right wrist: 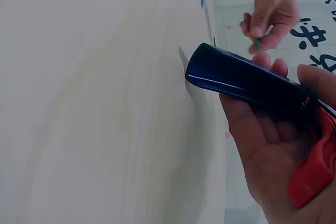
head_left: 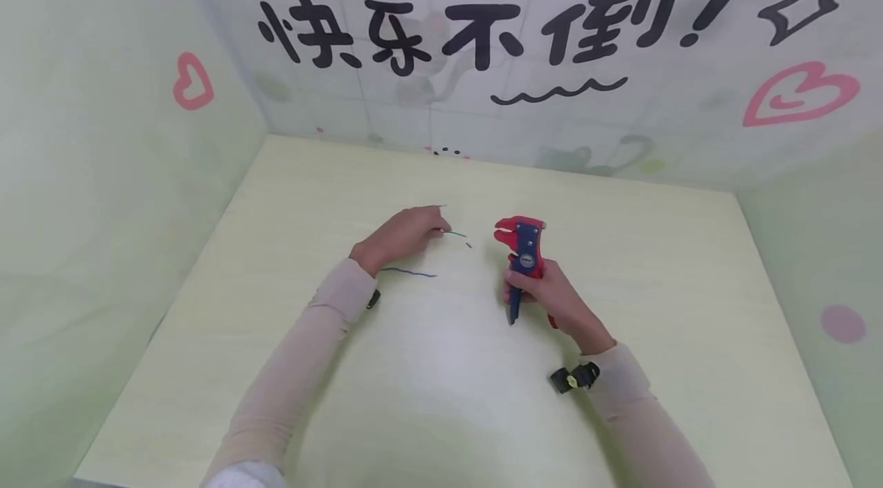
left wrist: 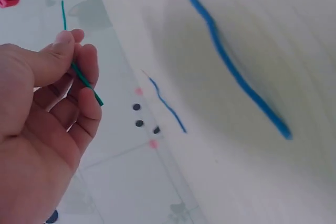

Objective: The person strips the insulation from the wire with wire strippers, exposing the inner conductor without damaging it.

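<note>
My left hand [head_left: 405, 234] pinches a short green wire [left wrist: 84, 80] between thumb and fingertips, and both wire ends stick out. My right hand [head_left: 557, 295] grips a red and dark blue wire stripper [head_left: 528, 239] by its handles, its red head pointing up and away over the table. A gap separates the green wire from the stripper's head. Below the left hand, a blue wire [head_left: 411, 271] lies on the table. Another blue wire [left wrist: 166, 100], with a thin bare-looking end, lies beyond that hand. A small blue piece [head_left: 468, 245] rests between the two hands.
The pale table [head_left: 441, 396] reaches back to a printed curtain [head_left: 483, 120] with black lettering and pink hearts. Light green sheets flank it on the left and right. A black wrist strap [head_left: 576, 378] is on the right sleeve.
</note>
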Motion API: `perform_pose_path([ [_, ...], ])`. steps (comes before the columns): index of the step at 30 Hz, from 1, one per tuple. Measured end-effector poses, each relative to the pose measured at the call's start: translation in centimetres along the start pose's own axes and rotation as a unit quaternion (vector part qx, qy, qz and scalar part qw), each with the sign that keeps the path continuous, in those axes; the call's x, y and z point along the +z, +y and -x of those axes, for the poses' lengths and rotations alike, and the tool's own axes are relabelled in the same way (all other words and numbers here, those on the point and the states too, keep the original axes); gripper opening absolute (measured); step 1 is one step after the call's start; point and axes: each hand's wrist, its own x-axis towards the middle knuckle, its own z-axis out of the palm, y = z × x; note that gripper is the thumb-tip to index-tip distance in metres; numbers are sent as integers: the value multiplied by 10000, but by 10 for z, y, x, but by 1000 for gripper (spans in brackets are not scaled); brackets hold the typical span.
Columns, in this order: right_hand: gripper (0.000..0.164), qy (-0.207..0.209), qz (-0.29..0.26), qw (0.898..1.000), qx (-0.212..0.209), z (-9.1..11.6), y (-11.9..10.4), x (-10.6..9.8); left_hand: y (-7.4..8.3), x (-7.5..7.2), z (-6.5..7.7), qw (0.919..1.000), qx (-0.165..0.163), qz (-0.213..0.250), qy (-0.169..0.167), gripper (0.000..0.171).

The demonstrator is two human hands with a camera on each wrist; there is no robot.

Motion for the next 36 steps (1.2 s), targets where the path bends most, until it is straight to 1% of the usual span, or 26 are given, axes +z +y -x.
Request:
perform_pose_path([
  [3, 34, -151, 19, 9998, 129, -1, -1, 3, 12, -3, -2, 9996, 234, -30, 129, 20],
  [5, 36, -253, 26, 9995, 168, -2, -1, 5, 19, -5, -3, 9993, 301, -45, 219, 19],
  [10, 37, -348, -20, 9994, 59, -2, -1, 9, 31, -7, -3, 9989, 326, -104, 333, 19],
  [13, 37, -343, -65, 9994, -26, -1, -1, 8, 33, -7, -3, 9989, 287, 5, 368, 19],
  [16, 39, -342, -142, 9993, 15, 0, -2, 6, 33, -6, -4, 9987, 233, 227, 381, 19],
  [20, 41, -423, -222, 9988, 123, 1, -2, 4, 32, -4, -6, 9976, 169, 595, 316, 20],
  [23, 42, -521, -253, 9983, 105, 2, -1, 5, 32, -3, -7, 9965, 184, 787, 235, 20],
  [29, 40, -562, -295, 9980, -56, 0, -1, 8, 37, -2, -10, 9953, 325, 904, 143, 21],
  [35, 32, -389, -404, 9983, -153, 1, -4, 10, 43, -5, -13, 9943, 373, 983, 152, 22],
  [36, 33, -335, -429, 9984, -163, 1, -4, 10, 44, -5, -13, 9941, 385, 999, 154, 22],
])
